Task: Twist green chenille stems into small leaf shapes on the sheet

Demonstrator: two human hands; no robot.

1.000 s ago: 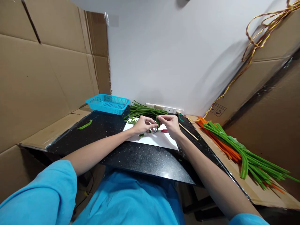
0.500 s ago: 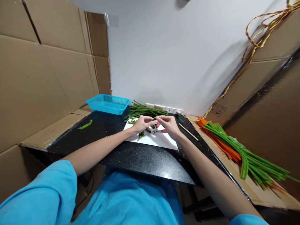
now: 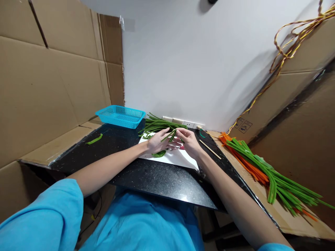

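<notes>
My right hand (image 3: 188, 140) is closed in a pinch on a bent green pipe cleaner (image 3: 172, 135) above the white sheet (image 3: 180, 161). Facing it, my left hand (image 3: 157, 142) is open, its thumb raised and fingers stretched out toward the pipe cleaner; whether they touch it is hard to see. Partly hidden behind my hands lies a tool with red handles (image 3: 181, 147), apparently pliers. A curled green pipe cleaner piece (image 3: 158, 154) rests on the sheet below my left hand. Beyond it, more curled green pieces (image 3: 148, 136) lie near the sheet's far left.
Dark green pipe cleaners (image 3: 163, 123) lie behind the sheet. A blue basket (image 3: 120, 120) stands back left, a green strip (image 3: 94, 139) nearer. To the right are a wooden stick (image 3: 210, 149), orange pipe cleaners (image 3: 248, 166) and bright green ones (image 3: 277, 177). Cardboard walls flank the black table (image 3: 157, 177).
My left hand has opened from its pinch, its fingers now extended. My right hand keeps hold of the pipe cleaner, which shows more plainly between the hands.
</notes>
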